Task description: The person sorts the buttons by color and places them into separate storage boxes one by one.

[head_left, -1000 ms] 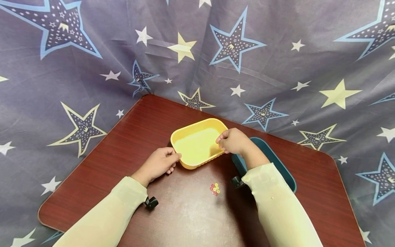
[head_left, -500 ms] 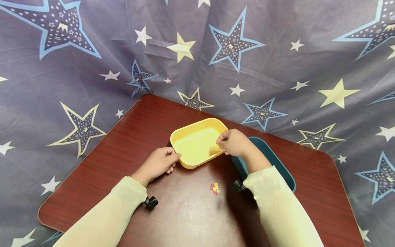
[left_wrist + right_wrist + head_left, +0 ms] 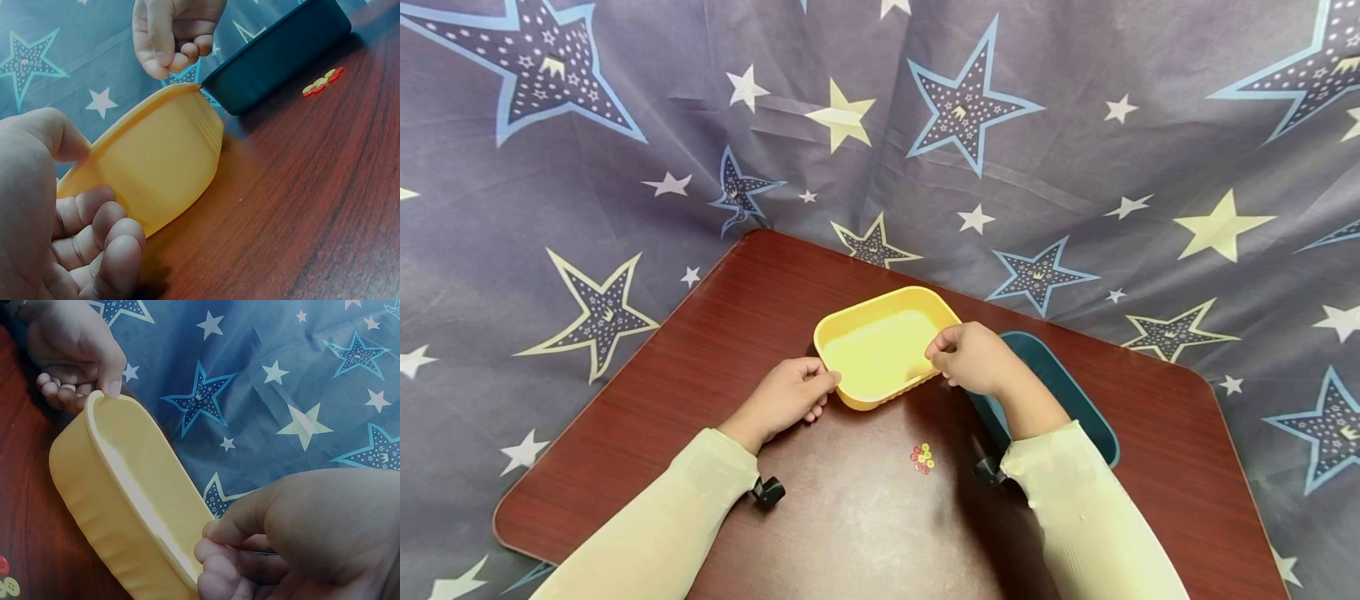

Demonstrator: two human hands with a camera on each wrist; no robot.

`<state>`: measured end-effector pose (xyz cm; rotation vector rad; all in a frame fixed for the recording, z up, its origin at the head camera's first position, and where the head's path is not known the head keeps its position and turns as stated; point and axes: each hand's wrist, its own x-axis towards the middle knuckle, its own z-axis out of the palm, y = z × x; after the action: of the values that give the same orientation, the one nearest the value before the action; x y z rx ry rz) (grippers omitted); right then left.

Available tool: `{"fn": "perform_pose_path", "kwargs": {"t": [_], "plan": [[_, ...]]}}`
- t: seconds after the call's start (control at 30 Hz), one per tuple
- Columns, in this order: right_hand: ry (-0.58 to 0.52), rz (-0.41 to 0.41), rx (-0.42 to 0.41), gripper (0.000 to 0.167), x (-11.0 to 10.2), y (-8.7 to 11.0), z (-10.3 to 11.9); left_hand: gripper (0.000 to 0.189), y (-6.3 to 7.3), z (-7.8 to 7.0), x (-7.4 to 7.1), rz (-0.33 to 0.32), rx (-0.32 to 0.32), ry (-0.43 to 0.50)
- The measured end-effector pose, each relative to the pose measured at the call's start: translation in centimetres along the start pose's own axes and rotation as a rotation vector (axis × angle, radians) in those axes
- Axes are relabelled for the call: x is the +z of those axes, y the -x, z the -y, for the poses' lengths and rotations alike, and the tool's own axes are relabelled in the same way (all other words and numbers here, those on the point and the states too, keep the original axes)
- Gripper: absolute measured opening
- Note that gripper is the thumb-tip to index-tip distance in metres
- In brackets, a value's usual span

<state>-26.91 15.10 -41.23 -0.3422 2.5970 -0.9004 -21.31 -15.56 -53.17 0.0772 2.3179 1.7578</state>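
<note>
Head view, left hand [image 3: 786, 396] pinching the rim of a yellow tub [image 3: 880, 350] on a brown desk [image 3: 730, 317], curled right hand [image 3: 972, 358] at its other end, grip unclear, left wrist view, teal tub [image 3: 281, 56] and buttons [image 3: 324, 82] beyond, right wrist view, starry cloth [image 3: 262, 419] behind

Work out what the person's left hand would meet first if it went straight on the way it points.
The yellow, rounded-rectangular, plastic-looking tray: the left hand pinches its rim, so it would probably push against that first.
</note>
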Motion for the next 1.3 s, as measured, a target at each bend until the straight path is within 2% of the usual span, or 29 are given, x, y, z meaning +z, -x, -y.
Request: {"fn": "perform_pose_path", "kwargs": {"t": [0.33, 0.57, 0.93, 1.3], "plan": [[0.038, -0.037, -0.076, 0.015, 0.1, 2.0, -0.3, 0.043, 0.1, 0.3, 0.0, 0.004, -0.008, 0.020], [0.024, -0.055, -0.075, 0.011, 0.2, 3.3, -0.9, 0.042, 0.1, 0.3, 0.1, 0.004, -0.007, 0.021], [-0.030, -0.091, -0.063, 0.008, 1.6, 5.4, -1.9, 0.041, -0.2, 0.3, 0.0, 0.006, -0.008, 0.001], [0.031, -0.114, -0.081, 0.007, 3.0, 6.8, -2.0, 0.041, -0.1, 0.2, -0.1, 0.004, -0.002, 0.001]]}}
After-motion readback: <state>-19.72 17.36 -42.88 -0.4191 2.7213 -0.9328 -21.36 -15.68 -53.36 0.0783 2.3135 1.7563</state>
